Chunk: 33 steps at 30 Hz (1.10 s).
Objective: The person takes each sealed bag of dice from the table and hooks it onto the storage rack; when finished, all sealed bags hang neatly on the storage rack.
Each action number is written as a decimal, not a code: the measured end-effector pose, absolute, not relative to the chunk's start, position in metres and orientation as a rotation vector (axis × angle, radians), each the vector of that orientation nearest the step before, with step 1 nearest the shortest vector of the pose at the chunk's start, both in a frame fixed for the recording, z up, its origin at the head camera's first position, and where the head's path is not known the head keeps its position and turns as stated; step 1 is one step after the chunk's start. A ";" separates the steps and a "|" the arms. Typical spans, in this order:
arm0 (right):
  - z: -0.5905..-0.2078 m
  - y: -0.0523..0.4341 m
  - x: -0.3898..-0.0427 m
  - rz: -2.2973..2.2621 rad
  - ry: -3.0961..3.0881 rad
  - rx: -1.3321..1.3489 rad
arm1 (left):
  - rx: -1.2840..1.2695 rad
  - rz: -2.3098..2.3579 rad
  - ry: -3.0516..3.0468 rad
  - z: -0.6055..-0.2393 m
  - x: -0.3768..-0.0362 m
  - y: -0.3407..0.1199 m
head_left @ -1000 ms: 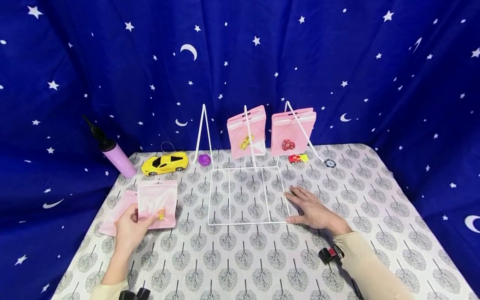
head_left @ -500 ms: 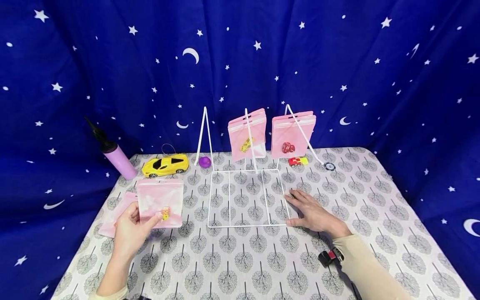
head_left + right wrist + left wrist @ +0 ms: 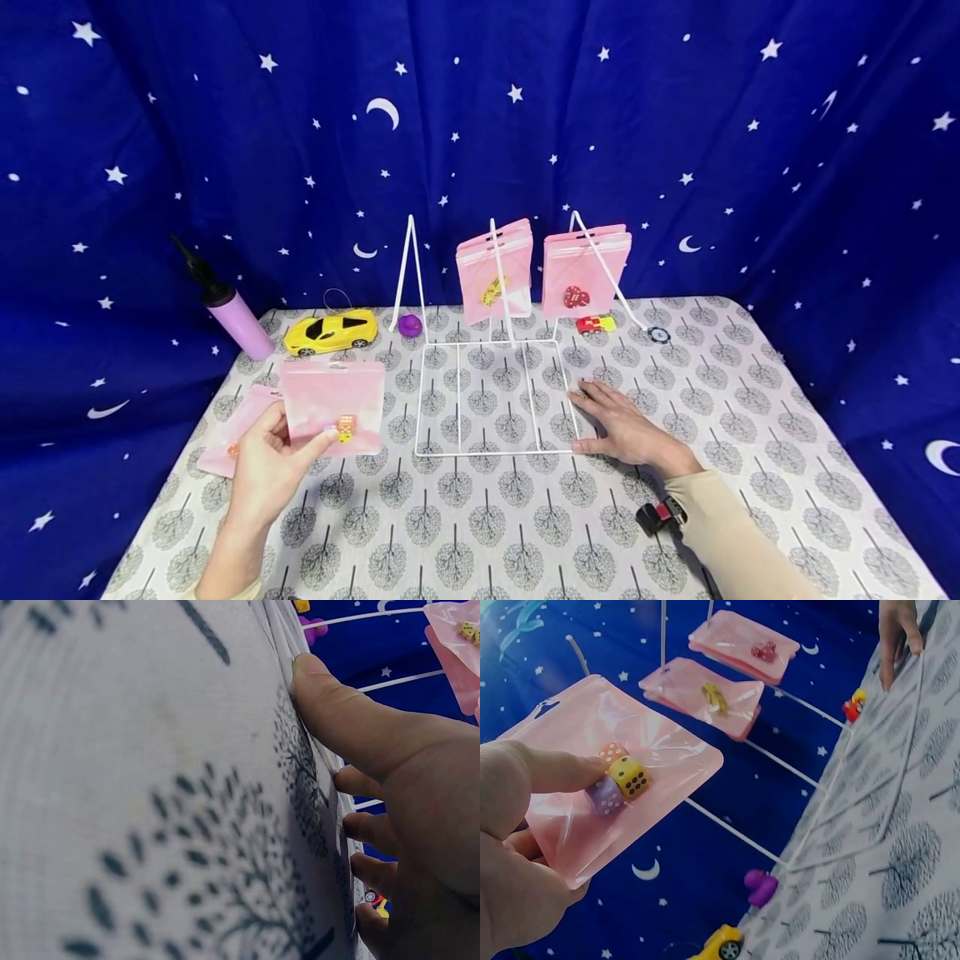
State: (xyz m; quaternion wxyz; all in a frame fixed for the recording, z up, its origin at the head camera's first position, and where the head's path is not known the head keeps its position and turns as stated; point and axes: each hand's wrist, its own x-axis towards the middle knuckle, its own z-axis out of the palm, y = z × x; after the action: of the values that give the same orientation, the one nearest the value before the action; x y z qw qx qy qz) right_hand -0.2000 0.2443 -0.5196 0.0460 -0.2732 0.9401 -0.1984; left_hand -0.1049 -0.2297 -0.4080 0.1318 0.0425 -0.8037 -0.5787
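My left hand [image 3: 266, 467] pinches a pink zip bag [image 3: 315, 396] between thumb and fingers, held upright above the table's left side. In the left wrist view, orange, yellow and purple dice [image 3: 628, 778] show inside it beside my thumb. Behind that hand another pink bag [image 3: 243, 412] lies on the cloth. A white wire rack [image 3: 495, 452] stands in the middle, its prongs rising at the back. Pink bags with yellow dice [image 3: 476, 296] hang on the middle prong, and bags with red dice [image 3: 558, 267] on the right one. My right hand [image 3: 618, 425] rests with spread fingers at the rack's right front corner.
Along the back sit a lilac pump [image 3: 243, 321], a yellow toy car [image 3: 330, 332], a purple toy duck [image 3: 410, 325], a small red and yellow toy [image 3: 596, 325] and a round dark disc [image 3: 658, 335]. A starry blue curtain [image 3: 300, 125] hangs behind the table.
My left hand has carried its bag a little to the right, away from the bag lying on the cloth, and turned it more face-on. The right hand stays in place on the rack.
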 end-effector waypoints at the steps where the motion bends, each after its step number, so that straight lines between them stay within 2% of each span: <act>1: -0.520 0.244 -0.200 -0.606 2.870 -0.832 | 0.120 -1.690 -2.329 -0.407 -0.104 -0.228; 16: -0.521 0.246 -0.200 -0.597 2.870 -0.843 | -0.070 -1.855 -2.137 -0.389 -0.105 -0.208; 25: -0.521 0.246 -0.200 -0.604 2.871 -0.851 | -0.385 -1.934 -1.987 -0.376 -0.115 -0.192; 33: -0.519 0.245 -0.200 -0.607 2.866 -0.842 | -0.481 -1.993 -1.901 -0.370 -0.121 -0.178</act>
State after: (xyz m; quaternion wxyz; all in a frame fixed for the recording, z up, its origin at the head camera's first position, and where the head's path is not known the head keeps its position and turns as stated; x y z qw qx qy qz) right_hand -0.1999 0.2446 -0.5195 0.0465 -0.2759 0.9392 -0.1990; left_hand -0.1211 -0.1778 -0.3696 0.1722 -0.1696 -0.6698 -0.7021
